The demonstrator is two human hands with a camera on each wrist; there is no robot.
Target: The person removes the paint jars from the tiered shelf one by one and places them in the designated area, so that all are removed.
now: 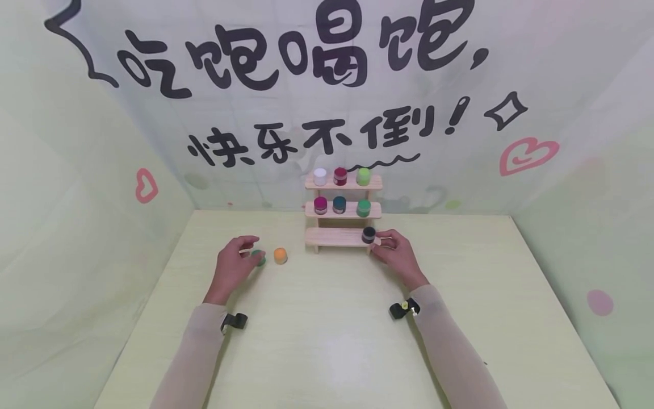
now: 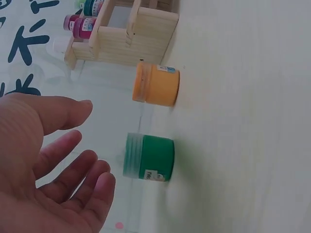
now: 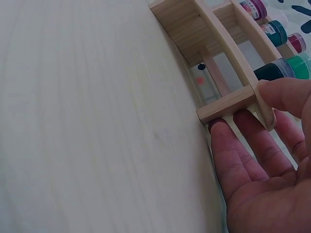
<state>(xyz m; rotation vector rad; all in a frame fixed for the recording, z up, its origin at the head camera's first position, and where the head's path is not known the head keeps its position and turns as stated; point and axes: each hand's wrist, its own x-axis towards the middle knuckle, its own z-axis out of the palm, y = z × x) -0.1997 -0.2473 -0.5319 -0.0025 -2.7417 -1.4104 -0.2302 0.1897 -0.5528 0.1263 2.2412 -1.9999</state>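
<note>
A three-tier wooden rack point(image 1: 334, 237) stands at the back of the table, holding small paint jars. A black paint jar point(image 1: 368, 235) sits at the right end of its bottom shelf. My right hand point(image 1: 399, 258) grips that shelf end, thumb point(image 3: 286, 94) on the front edge and fingers point(image 3: 233, 150) beneath, against the leg. On the table left of the rack stand an orange paint jar point(image 2: 163, 85) and a green paint jar point(image 2: 158, 158). Beside the green jar my left hand point(image 1: 237, 262) hovers with fingers spread and loosely bent, holding nothing.
White, dark red point(image 1: 340, 176) and light green jars line the top shelf. Magenta point(image 1: 320, 205), teal and green jars occupy the middle one. A printed cloth point(image 1: 286, 187) hangs right behind the rack, and cloth walls flank the table point(image 1: 327, 341).
</note>
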